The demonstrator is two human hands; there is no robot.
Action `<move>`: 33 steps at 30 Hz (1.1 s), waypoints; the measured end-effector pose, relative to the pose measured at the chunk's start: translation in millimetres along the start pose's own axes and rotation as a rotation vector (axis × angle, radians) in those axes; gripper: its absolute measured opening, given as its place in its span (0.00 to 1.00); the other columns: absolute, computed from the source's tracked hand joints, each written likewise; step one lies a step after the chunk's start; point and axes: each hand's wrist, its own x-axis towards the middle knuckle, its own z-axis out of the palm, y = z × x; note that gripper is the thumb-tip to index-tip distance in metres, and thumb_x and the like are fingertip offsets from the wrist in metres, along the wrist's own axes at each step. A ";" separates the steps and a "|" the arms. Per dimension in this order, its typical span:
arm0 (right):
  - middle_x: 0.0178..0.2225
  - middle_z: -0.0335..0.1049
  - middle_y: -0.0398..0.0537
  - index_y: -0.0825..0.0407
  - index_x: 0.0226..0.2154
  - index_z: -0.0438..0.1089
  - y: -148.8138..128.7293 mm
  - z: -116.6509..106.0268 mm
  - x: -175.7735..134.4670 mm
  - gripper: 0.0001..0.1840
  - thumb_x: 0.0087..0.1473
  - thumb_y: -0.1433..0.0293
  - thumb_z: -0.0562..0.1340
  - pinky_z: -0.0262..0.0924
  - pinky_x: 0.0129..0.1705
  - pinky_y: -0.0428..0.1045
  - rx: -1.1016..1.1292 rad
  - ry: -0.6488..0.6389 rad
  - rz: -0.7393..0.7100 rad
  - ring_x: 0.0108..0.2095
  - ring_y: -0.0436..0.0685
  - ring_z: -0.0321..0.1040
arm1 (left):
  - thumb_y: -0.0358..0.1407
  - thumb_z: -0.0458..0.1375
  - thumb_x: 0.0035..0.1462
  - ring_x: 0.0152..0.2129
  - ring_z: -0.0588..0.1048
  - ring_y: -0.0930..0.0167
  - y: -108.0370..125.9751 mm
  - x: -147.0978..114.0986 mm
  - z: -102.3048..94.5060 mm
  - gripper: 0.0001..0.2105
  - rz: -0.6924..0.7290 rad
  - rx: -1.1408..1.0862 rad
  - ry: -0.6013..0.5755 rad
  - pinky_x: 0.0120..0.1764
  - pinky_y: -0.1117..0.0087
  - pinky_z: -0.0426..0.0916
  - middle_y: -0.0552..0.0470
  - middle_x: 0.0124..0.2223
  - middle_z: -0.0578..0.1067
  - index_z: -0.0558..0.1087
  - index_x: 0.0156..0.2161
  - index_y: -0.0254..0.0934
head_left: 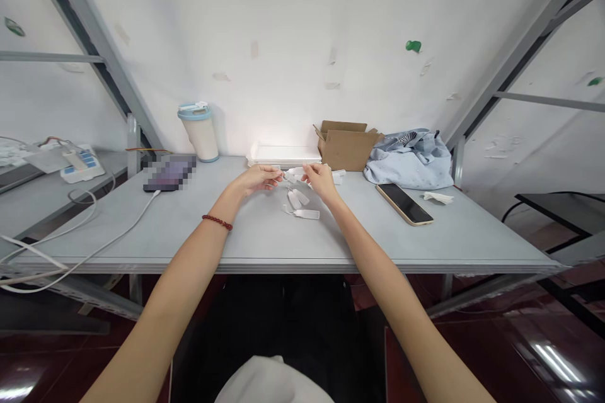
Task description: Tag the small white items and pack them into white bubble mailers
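Observation:
My left hand is above the grey table with thumb and fingers pinched together on a small white tag. Close on its right, my right hand pinches at a white tag between the two hands; its thin loop is too small to follow. Below the hands several more white tags lie loose, among them one tag nearest me and a pair lying side by side. More white tags show just past my right hand, partly hidden by it.
At the back stand a cream cup with a blue lid, a white tray, an open cardboard box and a light blue cloth. A phone and crumpled tissue lie right; a charging phone lies left, its cable trailing.

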 end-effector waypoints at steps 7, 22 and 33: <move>0.19 0.69 0.44 0.53 0.19 0.66 0.9 0.0 0.9 0.19 0.56 0.60 0.56 0.54 0.28 0.46 -0.032 0.004 -0.003 0.23 0.50 0.62 | 0.42 0.73 0.38 0.26 0.72 0.73 2.5 -2.2 2.8 0.16 -0.006 -0.005 0.004 0.32 0.70 0.65 0.49 0.32 0.77 0.79 0.30 0.34; 0.16 0.64 0.42 0.52 0.14 0.62 0.7 -1.1 -0.3 0.23 0.56 0.60 0.56 0.50 0.27 0.46 -0.063 0.000 -0.020 0.20 0.48 0.55 | 0.42 0.73 0.38 0.26 0.71 0.73 -0.2 -0.6 0.8 0.16 0.005 -0.012 -0.016 0.32 0.70 0.66 0.49 0.32 0.77 0.79 0.31 0.34; 0.20 0.70 0.45 0.53 0.20 0.66 4.4 3.7 -1.3 0.20 0.56 0.58 0.56 0.53 0.29 0.46 -0.041 0.046 -0.051 0.24 0.51 0.62 | 0.42 0.72 0.38 0.24 0.69 0.74 -1.1 1.4 8.1 0.14 0.082 -0.006 0.054 0.31 0.70 0.64 0.50 0.29 0.76 0.79 0.28 0.34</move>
